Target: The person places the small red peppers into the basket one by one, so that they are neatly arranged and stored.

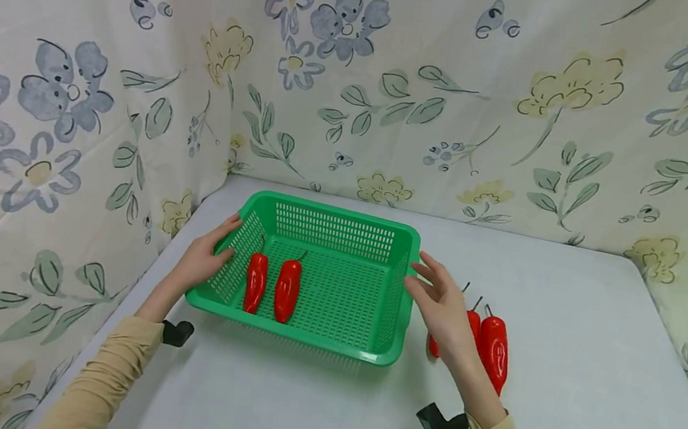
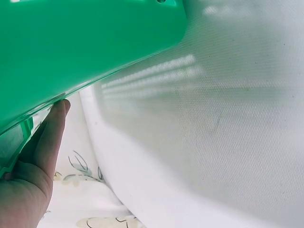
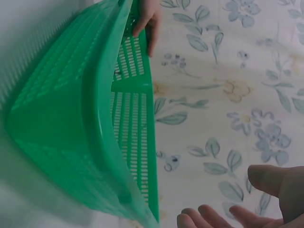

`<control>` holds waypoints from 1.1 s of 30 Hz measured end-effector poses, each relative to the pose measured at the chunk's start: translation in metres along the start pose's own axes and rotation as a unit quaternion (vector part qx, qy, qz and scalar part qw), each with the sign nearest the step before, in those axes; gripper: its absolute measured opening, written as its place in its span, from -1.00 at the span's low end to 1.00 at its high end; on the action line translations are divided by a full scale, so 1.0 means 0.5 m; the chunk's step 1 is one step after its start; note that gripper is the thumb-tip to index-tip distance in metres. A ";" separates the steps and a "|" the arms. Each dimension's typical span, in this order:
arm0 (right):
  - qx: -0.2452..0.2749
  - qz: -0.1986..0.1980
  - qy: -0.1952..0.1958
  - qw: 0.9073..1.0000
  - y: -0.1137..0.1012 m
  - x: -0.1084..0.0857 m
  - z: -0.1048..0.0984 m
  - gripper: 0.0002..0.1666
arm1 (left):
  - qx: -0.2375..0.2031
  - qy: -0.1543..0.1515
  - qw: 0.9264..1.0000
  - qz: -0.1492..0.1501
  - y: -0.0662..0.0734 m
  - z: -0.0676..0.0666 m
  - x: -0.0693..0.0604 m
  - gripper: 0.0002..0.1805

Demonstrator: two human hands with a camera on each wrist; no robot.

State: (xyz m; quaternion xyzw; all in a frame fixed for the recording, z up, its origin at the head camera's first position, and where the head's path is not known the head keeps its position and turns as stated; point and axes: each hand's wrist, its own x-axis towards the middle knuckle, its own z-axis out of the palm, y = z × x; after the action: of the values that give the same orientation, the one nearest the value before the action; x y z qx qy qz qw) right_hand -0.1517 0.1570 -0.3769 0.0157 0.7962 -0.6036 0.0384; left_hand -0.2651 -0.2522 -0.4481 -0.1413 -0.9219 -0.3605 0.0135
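A green slotted plastic basket (image 1: 324, 342) stands on the white table, with two red chili peppers (image 1: 287, 290) lying in its left half. At its left rim my left hand (image 1: 204, 260) touches the edge, thumb and fingers fairly straight; the wrist view shows the straight digit of that hand (image 2: 40, 152) against the rim. Beside the right rim, my right hand (image 1: 441, 305) has its fingers spread and loosely bent. In the right wrist view a gap separates this hand (image 3: 247, 209) from the basket, and it holds nothing.
Three more red chili peppers (image 1: 493, 351) lie right of the basket, partly hidden behind my right hand and forearm. White table surface (image 1: 574, 341) extends farther right. A flower-patterned cloth (image 1: 464, 136) hangs along the back and both sides.
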 end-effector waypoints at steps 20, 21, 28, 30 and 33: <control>-0.061 0.036 0.067 0.995 0.059 -0.012 -0.121 -0.19 | -0.001 -0.005 1.000 -0.002 0.001 -0.001 0.002 -0.36; -0.068 0.036 0.072 0.994 0.065 -0.011 -0.128 -0.19 | -0.001 -0.005 1.000 -0.002 0.001 -0.001 0.002 -0.36; -0.122 0.044 0.128 0.983 0.260 0.066 -0.212 -0.14 | 0.002 -0.002 1.000 0.000 0.003 -0.002 -0.001 -0.35; -0.141 0.036 0.154 0.977 0.344 0.099 -0.237 -0.14 | 0.000 -0.002 1.000 -0.001 0.005 -0.002 -0.001 -0.36; -0.159 0.041 0.171 0.972 0.395 0.115 -0.253 -0.14 | 0.000 -0.003 1.000 -0.003 0.004 -0.002 -0.002 -0.36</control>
State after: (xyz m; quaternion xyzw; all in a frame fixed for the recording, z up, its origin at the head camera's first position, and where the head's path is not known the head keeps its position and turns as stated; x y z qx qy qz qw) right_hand -0.2005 0.3312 -0.5369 0.1452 0.8752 -0.4559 -0.0717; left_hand -0.2637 -0.2514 -0.4462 -0.1395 -0.9222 -0.3606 0.0096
